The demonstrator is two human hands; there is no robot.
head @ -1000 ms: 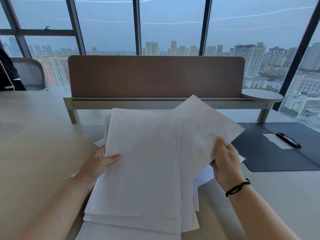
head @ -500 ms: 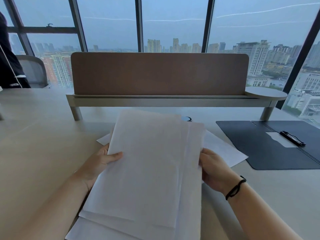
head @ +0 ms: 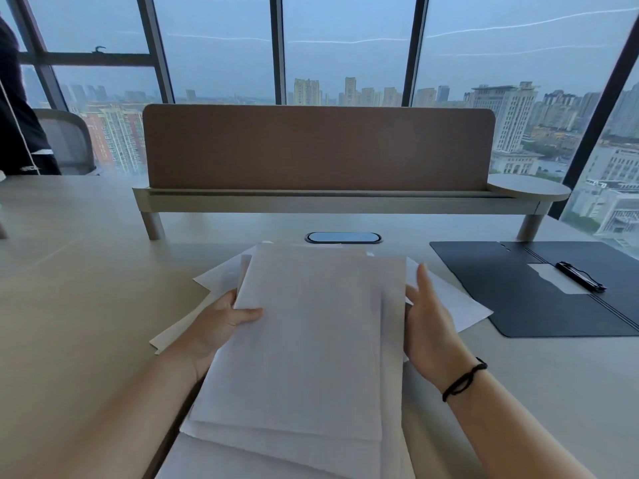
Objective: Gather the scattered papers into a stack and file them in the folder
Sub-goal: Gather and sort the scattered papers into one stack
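Observation:
A loose stack of white papers (head: 311, 340) is held above the desk in front of me. My left hand (head: 221, 326) grips its left edge, thumb on top. My right hand (head: 428, 326) lies flat against the stack's right edge, fingers straight and pointing away from me; whether it grips is unclear. Other sheets lie on the desk underneath: one (head: 453, 302) sticks out to the right, others (head: 214, 278) to the left. The dark folder (head: 511, 292) lies open on the desk at the right, with a black clip (head: 581, 275) along its spine.
A brown divider screen (head: 318, 150) on a grey raised shelf (head: 345, 202) crosses the desk behind the papers. An oval cable port (head: 343, 237) sits just beyond the stack. A mesh chair (head: 69, 140) and a person in dark clothing (head: 17, 115) are at far left.
The splayed sheets have been pushed together into a narrower stack. My right hand went from pinching a sheet to lying flat against the right edge. The stack sits lower.

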